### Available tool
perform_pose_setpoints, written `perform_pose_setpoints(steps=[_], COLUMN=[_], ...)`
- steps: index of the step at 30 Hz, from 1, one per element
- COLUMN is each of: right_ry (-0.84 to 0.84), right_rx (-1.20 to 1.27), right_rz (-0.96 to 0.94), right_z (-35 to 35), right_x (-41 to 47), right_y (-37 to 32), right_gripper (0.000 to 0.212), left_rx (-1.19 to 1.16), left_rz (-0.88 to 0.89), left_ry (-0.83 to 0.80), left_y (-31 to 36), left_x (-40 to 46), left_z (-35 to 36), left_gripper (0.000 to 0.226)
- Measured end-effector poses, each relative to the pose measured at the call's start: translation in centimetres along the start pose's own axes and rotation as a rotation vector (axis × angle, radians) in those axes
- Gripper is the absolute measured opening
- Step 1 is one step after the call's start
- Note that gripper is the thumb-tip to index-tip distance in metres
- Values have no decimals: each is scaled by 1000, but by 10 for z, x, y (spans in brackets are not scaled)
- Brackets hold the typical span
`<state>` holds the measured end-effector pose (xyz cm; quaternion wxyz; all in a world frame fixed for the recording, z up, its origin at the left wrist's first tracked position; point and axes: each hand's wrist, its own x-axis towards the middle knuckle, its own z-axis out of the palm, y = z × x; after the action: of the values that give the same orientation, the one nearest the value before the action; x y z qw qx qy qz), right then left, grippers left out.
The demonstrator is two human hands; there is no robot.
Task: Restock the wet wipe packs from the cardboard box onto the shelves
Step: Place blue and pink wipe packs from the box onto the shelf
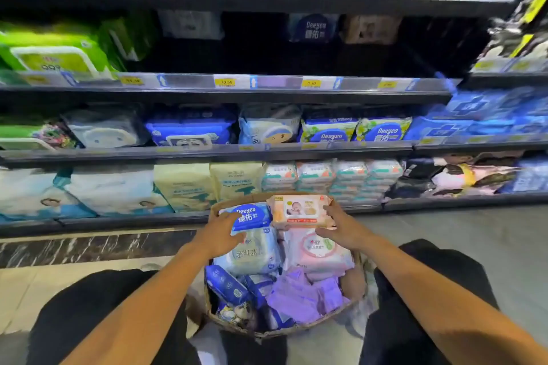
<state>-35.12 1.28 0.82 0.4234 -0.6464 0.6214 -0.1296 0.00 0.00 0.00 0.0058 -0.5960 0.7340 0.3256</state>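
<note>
A cardboard box (353,305) sits on the floor between my knees, full of wet wipe packs. My left hand (221,232) grips a blue Deeyeo pack (250,215) at the box's far left. My right hand (341,227) grips a peach baby wipe pack (301,210) at the far right. Under them lie a pale blue pack (252,255), a pink pack (318,252), purple packs (299,296) and small dark blue packs (226,284). The shelves (225,152) stand right behind the box.
The second shelf from the top (267,89) has a dark gap in its middle, with a few packs at the back. Green packs (53,53) fill its left end. Lower shelves hold blue, white and yellow packs. Tiled floor (474,234) lies to the right.
</note>
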Motion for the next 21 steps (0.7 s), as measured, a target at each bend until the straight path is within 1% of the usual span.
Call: perform_pose_setpoints(steps=[1, 4, 7, 9, 11, 12, 14, 15, 19, 21], right_ry=[17, 3, 27, 57, 79, 101, 152, 178, 258, 274], right_rx=[90, 139, 242, 316, 320, 329, 338, 352, 369, 385], right_rz=[-3, 69, 167, 221, 257, 258, 253, 245, 257, 296], right_z=[1, 2, 6, 10, 13, 15, 21, 23, 31, 30], right_x=[9, 30, 59, 78, 88, 93, 97, 99, 110, 116], right_y=[4, 17, 32, 41, 45, 50, 55, 57, 61, 60], right_gripper=[78, 77, 69, 61, 53, 51, 51, 51, 48, 55], left_rx=[-39, -100, -150, -168, -244, -290, -358, -383, -509, -592], left_rz=[-15, -85, -163, -265, -371, -384, -386, -399, -485, -502], left_ry=[-4, -28, 23, 28, -2, -20, -39, -33, -15, 13], left_y=[-5, -13, -25, -34, -39, -39, -40, -40, -39, -38], left_x=[8, 28, 54, 71, 84, 89, 96, 99, 110, 116], left_z=[3, 12, 24, 31, 39, 43, 50, 52, 51, 50], left_gripper=[66, 67, 64, 71, 79, 73, 55, 52, 57, 50])
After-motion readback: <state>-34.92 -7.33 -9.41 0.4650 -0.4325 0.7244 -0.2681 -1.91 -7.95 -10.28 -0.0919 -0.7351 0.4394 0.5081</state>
